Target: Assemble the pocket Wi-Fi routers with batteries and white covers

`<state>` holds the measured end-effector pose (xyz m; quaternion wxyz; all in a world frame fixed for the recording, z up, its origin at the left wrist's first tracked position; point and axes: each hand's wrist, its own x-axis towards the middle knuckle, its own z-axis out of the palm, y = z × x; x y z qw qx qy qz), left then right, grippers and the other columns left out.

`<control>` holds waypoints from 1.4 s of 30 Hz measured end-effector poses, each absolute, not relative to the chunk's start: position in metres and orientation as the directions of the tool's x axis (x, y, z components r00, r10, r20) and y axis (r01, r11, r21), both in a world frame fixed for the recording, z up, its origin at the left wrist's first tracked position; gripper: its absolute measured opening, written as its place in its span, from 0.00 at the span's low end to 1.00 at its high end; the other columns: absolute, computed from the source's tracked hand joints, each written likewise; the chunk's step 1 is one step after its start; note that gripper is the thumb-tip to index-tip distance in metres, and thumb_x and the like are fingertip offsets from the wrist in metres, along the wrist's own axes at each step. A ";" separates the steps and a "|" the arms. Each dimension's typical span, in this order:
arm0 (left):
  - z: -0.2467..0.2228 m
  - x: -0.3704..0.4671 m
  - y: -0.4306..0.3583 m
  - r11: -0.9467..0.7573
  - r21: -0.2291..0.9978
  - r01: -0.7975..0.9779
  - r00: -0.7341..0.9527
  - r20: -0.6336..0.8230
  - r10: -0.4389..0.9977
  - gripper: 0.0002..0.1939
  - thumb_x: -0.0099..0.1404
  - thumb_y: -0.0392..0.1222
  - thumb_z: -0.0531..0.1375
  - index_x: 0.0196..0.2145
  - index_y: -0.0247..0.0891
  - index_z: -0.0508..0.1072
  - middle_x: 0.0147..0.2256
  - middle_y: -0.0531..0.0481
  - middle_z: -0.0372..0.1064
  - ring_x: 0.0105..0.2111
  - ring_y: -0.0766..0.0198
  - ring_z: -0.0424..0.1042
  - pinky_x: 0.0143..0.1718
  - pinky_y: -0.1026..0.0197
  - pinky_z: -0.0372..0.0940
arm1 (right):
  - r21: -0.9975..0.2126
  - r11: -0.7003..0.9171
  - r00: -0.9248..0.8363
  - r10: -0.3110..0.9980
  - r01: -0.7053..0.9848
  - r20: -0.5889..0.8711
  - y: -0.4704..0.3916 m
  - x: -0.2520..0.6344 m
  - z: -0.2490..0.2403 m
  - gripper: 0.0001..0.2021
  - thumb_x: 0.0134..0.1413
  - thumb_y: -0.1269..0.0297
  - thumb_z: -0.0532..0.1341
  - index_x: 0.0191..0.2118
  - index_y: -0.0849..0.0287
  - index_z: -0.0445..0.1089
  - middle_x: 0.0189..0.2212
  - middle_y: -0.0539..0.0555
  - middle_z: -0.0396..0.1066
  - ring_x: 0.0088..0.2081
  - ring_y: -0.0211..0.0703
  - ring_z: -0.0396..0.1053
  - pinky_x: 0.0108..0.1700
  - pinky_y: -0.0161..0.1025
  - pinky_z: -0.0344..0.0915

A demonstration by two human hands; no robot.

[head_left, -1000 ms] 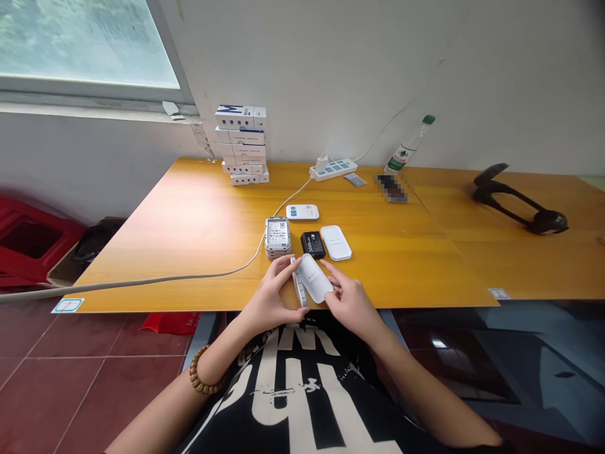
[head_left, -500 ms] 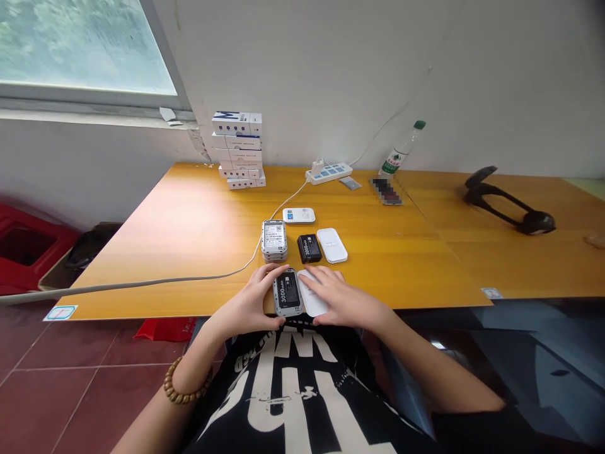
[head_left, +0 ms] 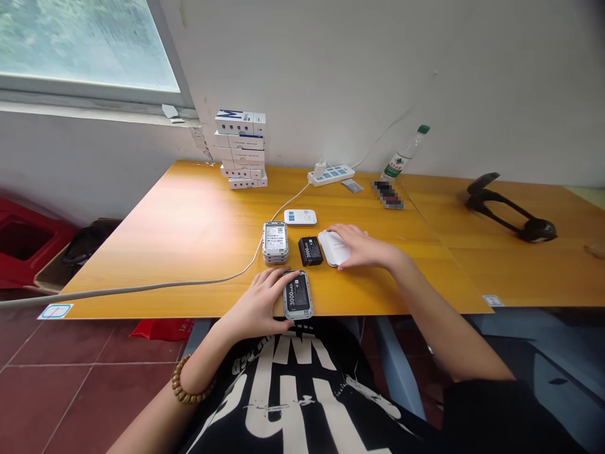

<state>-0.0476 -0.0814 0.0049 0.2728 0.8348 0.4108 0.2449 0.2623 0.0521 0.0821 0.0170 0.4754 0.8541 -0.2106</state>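
At the table's front edge lies a small open grey-framed device (head_left: 306, 309) with a black 3000mAh battery (head_left: 297, 292) in it. My left hand (head_left: 259, 299) grips it from the left, thumb at the near end and fingers at the far end. My right hand (head_left: 362, 246) is closed over white back covers (head_left: 333, 248), fingers at the far end and thumb at the near one. Left of them sit loose black batteries (head_left: 311, 251). A stack of open devices (head_left: 275, 238) with label sides up stands beyond my left hand. Behind these lies a closed white device (head_left: 300, 217).
White boxes (head_left: 241, 150) are piled near the wall. A white cable (head_left: 189, 284) crosses the table from the left to a power strip (head_left: 331, 174). A water bottle (head_left: 401, 156), a blurred-out phone (head_left: 388, 195) and a black stand-like object (head_left: 508, 208) occupy the right side.
My right hand has carried a white cover from beside the open device, away from me and right, onto the other cover. My left hand stays on the device, which sits slightly further right.
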 end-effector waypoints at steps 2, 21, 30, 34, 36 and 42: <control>0.004 -0.048 -0.081 -0.516 0.659 0.548 0.543 0.189 0.818 0.53 0.57 0.40 0.71 0.75 0.50 0.52 0.70 0.37 0.57 0.69 0.32 0.57 0.67 0.26 0.59 | -0.341 0.447 -0.543 0.794 0.827 -0.275 0.064 0.260 0.077 0.47 0.42 0.59 0.75 0.70 0.49 0.58 0.69 0.63 0.60 0.71 0.72 0.54 0.67 0.68 0.56; 0.000 -0.039 -0.078 -0.499 0.640 0.584 0.505 0.194 0.841 0.62 0.55 0.49 0.76 0.76 0.51 0.45 0.69 0.40 0.61 0.67 0.34 0.60 0.67 0.30 0.59 | -0.427 0.405 -0.527 0.822 0.808 -0.218 0.054 0.262 0.067 0.54 0.43 0.54 0.78 0.74 0.47 0.54 0.73 0.63 0.53 0.75 0.72 0.48 0.72 0.67 0.50; -0.006 -0.024 -0.079 -0.532 0.617 0.580 0.501 0.245 0.830 0.68 0.53 0.51 0.78 0.77 0.51 0.38 0.68 0.37 0.61 0.65 0.34 0.63 0.65 0.31 0.62 | -0.465 0.584 -0.654 0.756 0.665 0.014 -0.038 0.194 0.047 0.06 0.67 0.64 0.64 0.47 0.56 0.71 0.46 0.59 0.69 0.53 0.58 0.68 0.59 0.56 0.69; -0.006 -0.023 -0.080 -0.535 0.609 0.585 0.505 0.242 0.829 0.70 0.51 0.51 0.79 0.77 0.50 0.39 0.68 0.37 0.61 0.65 0.34 0.62 0.65 0.32 0.62 | -0.444 0.550 -0.617 0.787 0.707 -0.010 -0.040 0.188 0.044 0.08 0.67 0.60 0.65 0.44 0.57 0.67 0.46 0.60 0.67 0.52 0.59 0.67 0.56 0.58 0.69; -0.007 -0.023 -0.080 -0.541 0.597 0.592 0.509 0.243 0.826 0.71 0.50 0.53 0.79 0.77 0.48 0.38 0.68 0.37 0.62 0.65 0.34 0.63 0.65 0.32 0.62 | -0.467 0.528 -0.609 0.792 0.709 -0.030 -0.038 0.189 0.046 0.12 0.65 0.58 0.68 0.42 0.56 0.65 0.46 0.59 0.66 0.52 0.58 0.66 0.55 0.56 0.70; -0.006 -0.023 -0.080 -0.570 0.570 0.592 0.538 0.247 0.806 0.67 0.48 0.58 0.79 0.75 0.45 0.47 0.66 0.36 0.64 0.64 0.33 0.64 0.64 0.33 0.62 | -0.609 0.464 -0.609 0.792 0.643 -0.040 -0.042 0.198 0.052 0.21 0.55 0.61 0.74 0.39 0.53 0.59 0.46 0.54 0.63 0.51 0.53 0.66 0.54 0.49 0.69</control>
